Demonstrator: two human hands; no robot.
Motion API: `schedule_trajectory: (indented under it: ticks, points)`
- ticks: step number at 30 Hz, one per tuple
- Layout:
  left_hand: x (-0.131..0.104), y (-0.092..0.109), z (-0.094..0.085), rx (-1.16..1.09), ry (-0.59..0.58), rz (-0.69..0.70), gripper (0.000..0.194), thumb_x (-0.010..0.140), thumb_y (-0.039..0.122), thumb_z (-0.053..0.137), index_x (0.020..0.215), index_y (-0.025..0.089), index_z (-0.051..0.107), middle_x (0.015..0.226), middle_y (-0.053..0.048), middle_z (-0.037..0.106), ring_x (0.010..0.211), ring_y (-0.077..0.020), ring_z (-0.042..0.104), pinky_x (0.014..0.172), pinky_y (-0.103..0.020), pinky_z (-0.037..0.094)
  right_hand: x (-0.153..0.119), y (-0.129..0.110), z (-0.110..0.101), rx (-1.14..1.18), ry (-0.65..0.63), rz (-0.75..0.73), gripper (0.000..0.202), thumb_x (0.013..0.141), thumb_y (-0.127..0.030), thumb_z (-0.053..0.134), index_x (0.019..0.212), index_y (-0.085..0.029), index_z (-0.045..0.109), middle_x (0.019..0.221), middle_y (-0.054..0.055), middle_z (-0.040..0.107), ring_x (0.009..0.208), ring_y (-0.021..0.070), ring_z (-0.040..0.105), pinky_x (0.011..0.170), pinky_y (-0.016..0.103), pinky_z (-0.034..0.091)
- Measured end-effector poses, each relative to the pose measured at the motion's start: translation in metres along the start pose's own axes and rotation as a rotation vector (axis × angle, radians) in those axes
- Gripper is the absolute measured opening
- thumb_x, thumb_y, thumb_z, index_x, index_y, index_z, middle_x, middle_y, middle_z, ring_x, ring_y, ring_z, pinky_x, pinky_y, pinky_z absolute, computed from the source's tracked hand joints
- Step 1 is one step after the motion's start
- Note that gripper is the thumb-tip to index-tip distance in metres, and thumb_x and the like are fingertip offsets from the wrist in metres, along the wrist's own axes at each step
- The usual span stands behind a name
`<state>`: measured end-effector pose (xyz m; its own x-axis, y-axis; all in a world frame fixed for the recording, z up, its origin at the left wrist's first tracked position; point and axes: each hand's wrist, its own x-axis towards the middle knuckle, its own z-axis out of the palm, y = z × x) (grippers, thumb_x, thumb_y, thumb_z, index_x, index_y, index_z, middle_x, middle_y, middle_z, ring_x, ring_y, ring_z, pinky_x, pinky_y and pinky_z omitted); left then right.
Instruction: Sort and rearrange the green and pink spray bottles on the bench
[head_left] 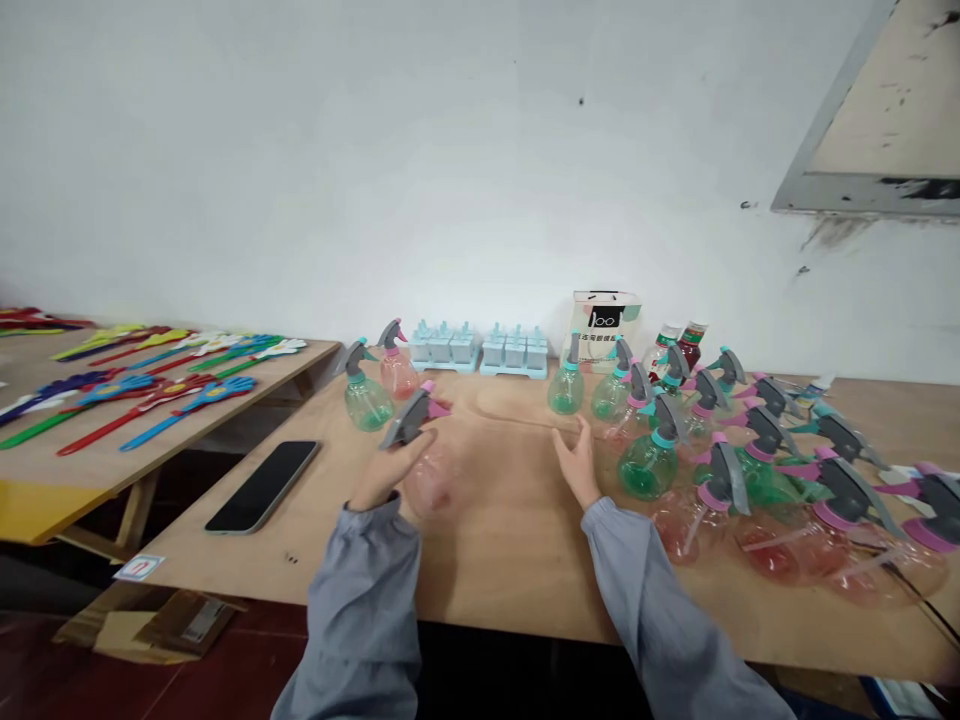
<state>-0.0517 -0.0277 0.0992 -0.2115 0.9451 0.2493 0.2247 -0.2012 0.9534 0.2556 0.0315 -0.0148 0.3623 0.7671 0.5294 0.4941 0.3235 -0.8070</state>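
Note:
My left hand (390,468) is closed round the upper part of a clear pink spray bottle (433,482) with a grey and pink trigger head. The bottle is slightly blurred. Just beyond it stand a green spray bottle (367,402) and another pink spray bottle (398,372). Over the middle of the table, my right hand (577,465) is open and holds nothing, its thumb and fingers apart. Nearest to it are a small green spray bottle (565,388) behind and a larger green spray bottle (648,466) to its right. Grey sleeves cover both forearms.
Several more pink and green spray bottles (765,530) crowd the table's right side. Along the wall stand light-blue ice-pop moulds (514,352), a printed bag (600,345) and red-filled bottles (691,344). A phone (264,487) lies left; colourful hand-shaped sticks (180,400) cover another table.

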Motion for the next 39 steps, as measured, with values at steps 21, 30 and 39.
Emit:
schedule_trajectory:
  ticks: [21,30,39]
  points:
    - [0.066,-0.070,-0.124,0.205,0.464,0.086,0.040,0.061,0.047,0.075,0.086,0.015,0.072,0.081,-0.006,0.072,0.082,-0.0249,0.067,0.073,-0.034,0.056,0.094,0.057,0.069,-0.176,0.343,-0.020,0.105,0.077,-0.069,0.065,0.146,0.002,0.030,0.145,0.034,0.045,0.137,0.0419,0.044,0.112,0.054,0.036]
    - [0.090,-0.083,-0.128,0.245,0.389,0.163,0.037,0.069,0.045,0.072,0.091,0.015,0.072,0.093,-0.011,0.075,0.096,-0.0259,0.068,0.094,-0.039,0.055,0.094,0.056,0.068,-0.184,0.283,0.001,0.095,0.078,-0.061,0.065,0.144,-0.001,0.033,0.140,0.032,0.048,0.132,0.0412,0.047,0.108,0.055,0.039]
    - [0.118,-0.087,-0.133,0.217,0.287,0.162,0.036,0.067,0.043,0.074,0.089,0.015,0.070,0.099,-0.012,0.075,0.107,-0.0266,0.067,0.105,-0.040,0.050,0.059,0.039,0.053,-0.095,0.164,-0.009,0.094,0.077,-0.061,0.065,0.144,-0.004,0.032,0.140,0.029,0.044,0.137,0.0392,0.039,0.111,0.056,0.037]
